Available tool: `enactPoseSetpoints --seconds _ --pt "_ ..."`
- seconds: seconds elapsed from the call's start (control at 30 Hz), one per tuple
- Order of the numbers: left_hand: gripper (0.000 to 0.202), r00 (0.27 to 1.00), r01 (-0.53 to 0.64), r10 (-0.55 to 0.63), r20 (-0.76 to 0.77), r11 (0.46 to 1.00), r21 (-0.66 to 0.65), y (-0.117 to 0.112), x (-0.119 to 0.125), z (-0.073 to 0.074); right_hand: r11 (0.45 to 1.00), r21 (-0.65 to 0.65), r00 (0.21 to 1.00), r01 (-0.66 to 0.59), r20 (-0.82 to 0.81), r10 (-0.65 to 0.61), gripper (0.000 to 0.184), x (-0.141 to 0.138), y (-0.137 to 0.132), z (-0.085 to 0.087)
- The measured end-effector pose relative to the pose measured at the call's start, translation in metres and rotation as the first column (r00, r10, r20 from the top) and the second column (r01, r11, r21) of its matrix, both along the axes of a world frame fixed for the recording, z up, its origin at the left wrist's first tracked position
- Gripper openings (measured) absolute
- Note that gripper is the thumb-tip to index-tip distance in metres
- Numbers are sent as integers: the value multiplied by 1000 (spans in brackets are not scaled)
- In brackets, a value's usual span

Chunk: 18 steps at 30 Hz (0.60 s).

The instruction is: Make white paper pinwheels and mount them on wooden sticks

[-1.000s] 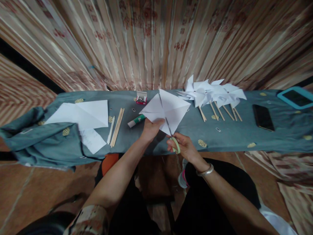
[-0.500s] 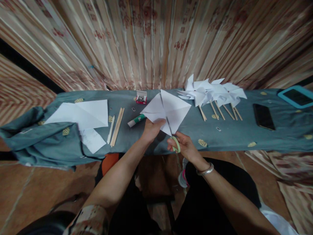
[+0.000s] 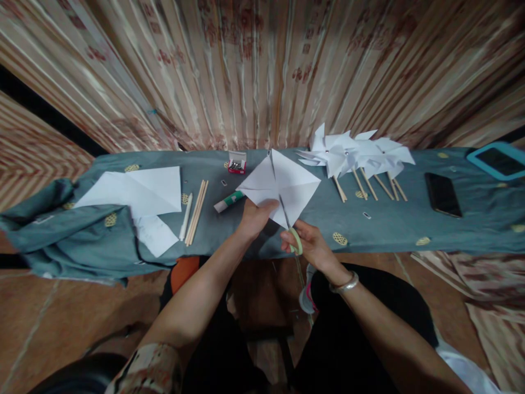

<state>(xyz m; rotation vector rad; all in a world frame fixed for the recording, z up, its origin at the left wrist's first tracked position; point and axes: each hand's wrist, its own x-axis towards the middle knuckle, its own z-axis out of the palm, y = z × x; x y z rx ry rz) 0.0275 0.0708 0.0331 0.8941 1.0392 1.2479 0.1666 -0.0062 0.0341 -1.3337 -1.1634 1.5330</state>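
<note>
My left hand (image 3: 255,218) pinches a white paper square (image 3: 298,183), thumb on top, held above the cloth-covered table. The sheet has crease lines and slits running in from its corners. Closed around the light green handles of a pair of scissors (image 3: 296,242) is my right hand (image 3: 308,241). Their blades sit at the paper's near corner, along the slit there. Just left of the paper lies a glue stick (image 3: 228,202) with a green label. Behind it stands a small open red box (image 3: 237,163) of metal pins.
Paper pinwheels (image 3: 356,153) on wooden sticks lie at the back right, beside a black phone (image 3: 443,195) and a blue-framed tablet (image 3: 498,161). On the left are wooden sticks (image 3: 197,212), a white pen (image 3: 186,217) and white paper sheets (image 3: 151,189). A curtain (image 3: 262,76) hangs behind the table.
The scissor blades look more closed and lower at the paper's near corner. Both hands and the paper stay in nearly the same place.
</note>
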Motion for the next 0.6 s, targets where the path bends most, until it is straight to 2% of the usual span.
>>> enactPoseSetpoints --seconds 0.6 --pt "25 1000 9 -9 -7 1000 16 -1 0 0 1000 10 1000 10 24 -10 47 -2 0 3"
